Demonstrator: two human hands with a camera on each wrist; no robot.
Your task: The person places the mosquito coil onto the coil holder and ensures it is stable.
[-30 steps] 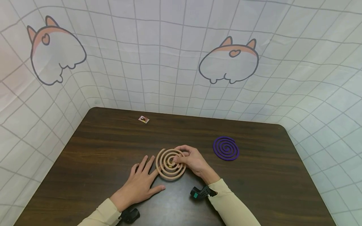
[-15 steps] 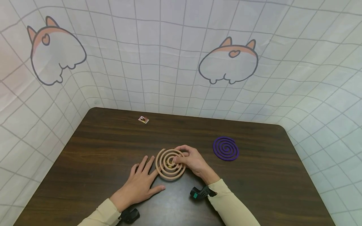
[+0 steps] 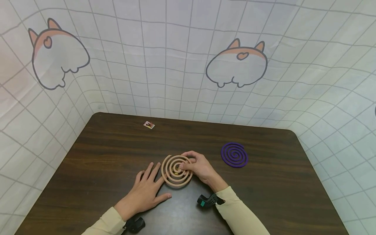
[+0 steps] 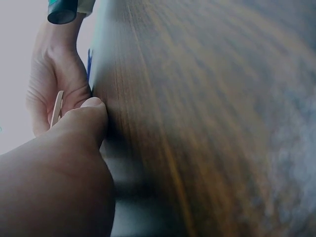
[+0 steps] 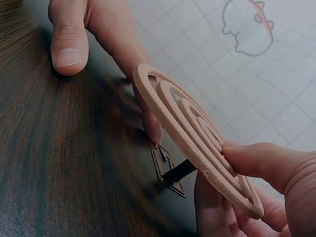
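The right hand (image 3: 202, 169) pinches a tan spiral coil (image 5: 170, 129), its thumb on the upper face and its fingers curled behind the rim. The coil is near the middle of the scene, held above the tabletop (image 3: 88, 156) and tilted. Under it, in the right wrist view, a small dark post (image 5: 181, 171) slants up from a thin gold-edged frame (image 5: 173, 188) that lies flat; whether the post touches the coil I cannot tell.

To the left, the left hand (image 3: 144, 195) lies palm down on the tabletop, fingers spread wide, gripping nothing. Its thumb points right, on the near side of the coil, and 1 finger reaches in under the coil's left rim, its tip at the frame's corner.

Each wrist carries a black camera unit, the right (image 3: 207, 200) with a green patch, the left (image 3: 134, 225) close to the near edge of view. Pale yellow sleeves (image 3: 243, 212) cover the forearms.

Farther out, to the right and beyond the right hand, a purple spiral (image 3: 234, 154) lies flat. A small colourful packet (image 3: 149, 125) sits by the far edge, left of centre. Behind hangs white gridded cloth (image 3: 164, 65) with 2 printed animal figures (image 3: 236, 67).
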